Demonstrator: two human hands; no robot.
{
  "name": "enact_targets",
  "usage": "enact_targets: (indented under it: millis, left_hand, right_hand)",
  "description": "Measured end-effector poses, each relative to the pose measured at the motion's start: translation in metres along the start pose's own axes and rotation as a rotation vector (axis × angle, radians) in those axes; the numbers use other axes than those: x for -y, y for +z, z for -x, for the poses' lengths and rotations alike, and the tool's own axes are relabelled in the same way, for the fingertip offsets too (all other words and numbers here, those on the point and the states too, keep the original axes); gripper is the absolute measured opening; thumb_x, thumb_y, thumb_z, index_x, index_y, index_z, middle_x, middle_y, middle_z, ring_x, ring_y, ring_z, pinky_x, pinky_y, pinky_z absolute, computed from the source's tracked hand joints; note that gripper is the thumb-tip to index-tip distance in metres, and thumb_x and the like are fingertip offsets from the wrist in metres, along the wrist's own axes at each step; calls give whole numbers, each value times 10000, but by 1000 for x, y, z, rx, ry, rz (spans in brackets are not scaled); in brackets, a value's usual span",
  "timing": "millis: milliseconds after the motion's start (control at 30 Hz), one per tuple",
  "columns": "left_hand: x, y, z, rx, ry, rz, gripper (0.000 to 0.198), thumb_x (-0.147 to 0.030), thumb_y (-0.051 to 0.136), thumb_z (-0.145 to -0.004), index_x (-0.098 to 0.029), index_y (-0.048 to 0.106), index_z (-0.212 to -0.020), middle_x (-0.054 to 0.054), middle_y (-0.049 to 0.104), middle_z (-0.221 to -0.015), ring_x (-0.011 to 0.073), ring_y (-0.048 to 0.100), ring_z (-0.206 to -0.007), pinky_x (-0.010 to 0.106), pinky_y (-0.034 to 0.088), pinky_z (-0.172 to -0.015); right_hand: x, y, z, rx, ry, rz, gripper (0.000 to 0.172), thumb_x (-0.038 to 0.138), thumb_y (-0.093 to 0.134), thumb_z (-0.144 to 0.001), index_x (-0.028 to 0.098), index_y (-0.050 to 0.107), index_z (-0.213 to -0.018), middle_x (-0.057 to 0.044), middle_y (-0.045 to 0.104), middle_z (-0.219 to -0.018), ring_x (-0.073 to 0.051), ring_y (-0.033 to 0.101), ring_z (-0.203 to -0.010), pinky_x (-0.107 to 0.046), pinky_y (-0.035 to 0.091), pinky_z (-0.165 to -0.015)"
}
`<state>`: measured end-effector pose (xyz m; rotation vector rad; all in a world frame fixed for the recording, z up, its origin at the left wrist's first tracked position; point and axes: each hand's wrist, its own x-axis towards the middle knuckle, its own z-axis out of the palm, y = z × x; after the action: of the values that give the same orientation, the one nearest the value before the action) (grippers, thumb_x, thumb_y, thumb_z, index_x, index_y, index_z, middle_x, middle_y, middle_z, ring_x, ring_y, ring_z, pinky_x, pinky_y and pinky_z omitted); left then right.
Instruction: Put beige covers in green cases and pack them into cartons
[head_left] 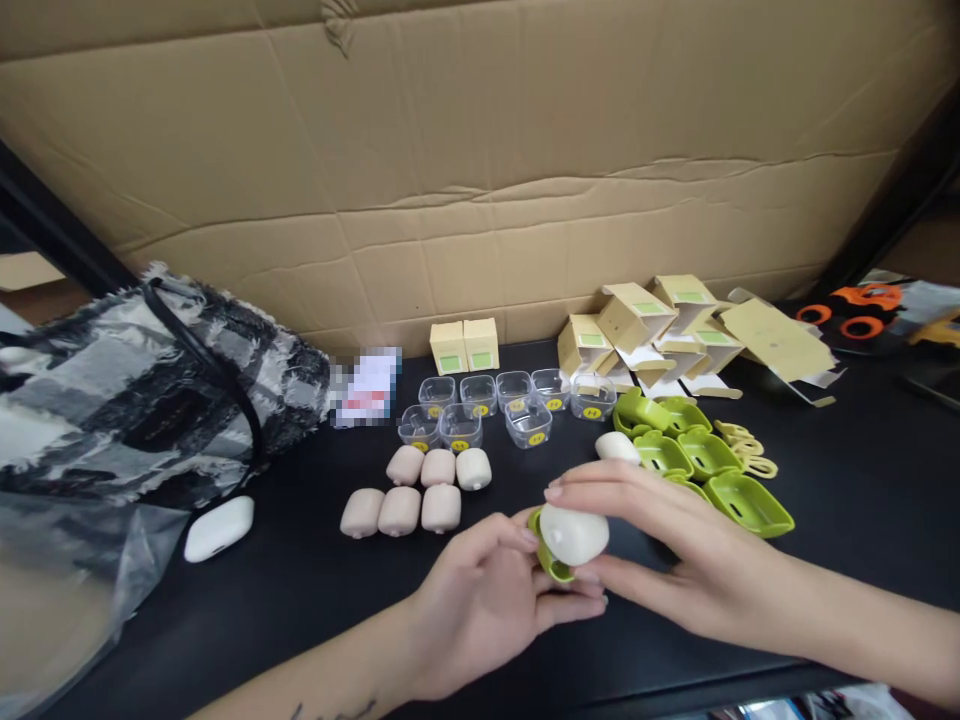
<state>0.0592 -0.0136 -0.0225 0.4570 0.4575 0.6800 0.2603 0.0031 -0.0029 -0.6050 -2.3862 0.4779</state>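
Note:
My left hand (487,600) is closed around a small green plastic shell (553,572). With fingers and thumb on either side, my right hand (667,540) grips a white rounded piece (576,534) with a small nub, which sits at the shell's opening; I cannot tell how far inside it is. Behind my right hand lie several more green shells (709,455) and another white piece (616,447), partly covered. Left of my hands, pale pink rounded pieces (400,511) stand in two rows, with one whiter piece (474,468) among them.
Clear plastic cups (529,424) with yellow stickers stand farther back. Behind them are two small cartons (465,346) and opened cartons (637,318). Cream-coloured loops (750,452) lie right of the shells. A plaid bag (187,400) and white earbud case (220,528) are at left.

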Motion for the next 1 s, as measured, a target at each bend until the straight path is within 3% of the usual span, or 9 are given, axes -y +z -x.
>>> enact_targets:
  millis: [167,367,600,800,900,1000]
  left_hand:
    - [4,-6,-3,27,11,-35,302,-285,475,-745,-79,601,-927,73,597,-800,180,580,-734,352,441,-776]
    - [9,-11,-4,71,10,-19,207,-267,464,-734,-150,587,-851,26,582,-727,146,525,-632,290,411,-613]
    - [11,-7,-3,71,10,-21,193,-239,462,-736,-138,602,-823,16,553,-687,134,476,-617,274,410,-585]
    - [14,-7,-5,132,3,-22,249,-287,424,-778,-121,607,-802,28,533,-706,145,459,-658,286,421,-620]
    - [16,-4,-4,155,11,-33,220,-257,400,-785,-151,585,-838,24,540,-734,151,470,-671,288,421,-618]
    - [18,-1,-3,134,30,-27,191,-223,403,-773,-173,558,-872,13,536,-768,150,492,-669,277,401,-595]
  right_hand:
    - [-3,2,-1,2,-73,123,313,207,555,-909,213,500,-1217,-71,641,-1154,-182,584,-1059,-319,467,-914]
    - [-2,6,-1,27,-108,214,360,194,539,-906,183,520,-1265,-94,647,-1163,-201,580,-1060,-345,471,-902]
    - [1,13,-2,-47,-165,125,377,131,569,-844,123,527,-1219,-102,662,-1113,-180,585,-1028,-296,487,-879]
    - [-1,17,-3,-100,-179,165,378,202,622,-840,123,538,-1200,-100,681,-1071,-198,593,-991,-327,490,-857]
    - [0,18,-3,-115,-171,168,354,286,645,-843,149,555,-1157,-84,688,-987,-198,599,-932,-321,506,-787]
    - [3,21,-2,-125,-110,154,268,231,630,-822,188,574,-1081,-59,661,-904,-189,587,-840,-301,499,-678]
